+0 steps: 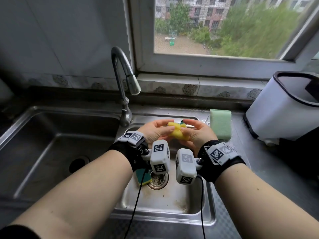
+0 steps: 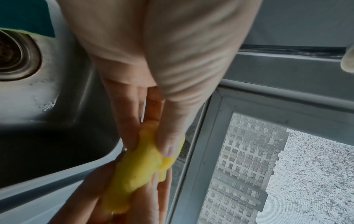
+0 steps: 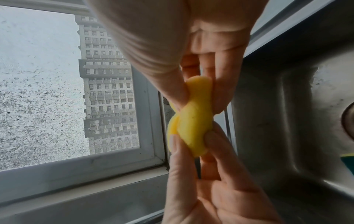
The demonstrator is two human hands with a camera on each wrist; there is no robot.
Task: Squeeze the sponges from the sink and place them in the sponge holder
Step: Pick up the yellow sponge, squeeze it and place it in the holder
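Note:
A yellow sponge (image 1: 177, 131) with a green scouring side is crumpled between both hands above the small right basin (image 1: 165, 202). My left hand (image 1: 166, 125) pinches its left end between thumb and fingers, and my right hand (image 1: 188, 126) pinches the right end. In the left wrist view my left hand (image 2: 151, 141) presses the twisted sponge (image 2: 139, 171). In the right wrist view my right hand (image 3: 197, 97) grips the sponge (image 3: 193, 121) from above. A second green and yellow sponge (image 1: 143, 176) lies on the basin floor beside the drain (image 1: 158, 181). A pale green sponge (image 1: 221, 123) stands upright on the counter to the right.
The curved faucet (image 1: 124, 80) rises just left of my hands. A large empty basin (image 1: 51, 144) lies to the left. A white bin (image 1: 284, 107) stands at the right on the counter. The window sill (image 1: 198, 76) runs close behind the sink.

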